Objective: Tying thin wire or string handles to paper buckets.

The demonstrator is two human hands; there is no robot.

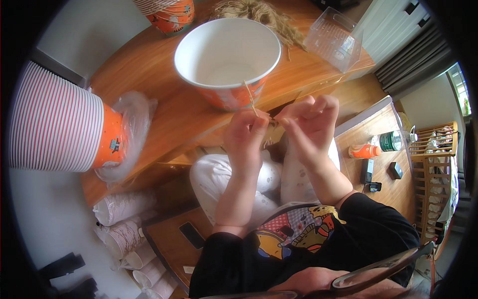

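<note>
A large paper bucket (219, 55), white inside with an orange printed outside, stands upright near the table's front edge. A thin piece of twine (250, 94) hangs over its near rim and runs down to my left hand (245, 142). That hand is closed, thumb and fingertips pinching the twine. Close to its right, my right hand (313, 129) is also pinched, thumb against forefinger, the other fingers curled. Its tips almost meet those of my left hand, with a short bit of twine between them. Both hands are above my lap, just in front of the bucket.
Nested paper buckets (59, 124) lie sideways at left beside a plastic bag (132, 134). Behind are a twine bundle (259, 17), a clear plastic box (336, 40) and another bucket stack (172, 17). At right, a low table holds bottles (388, 141). A phone (191, 235) lies below left.
</note>
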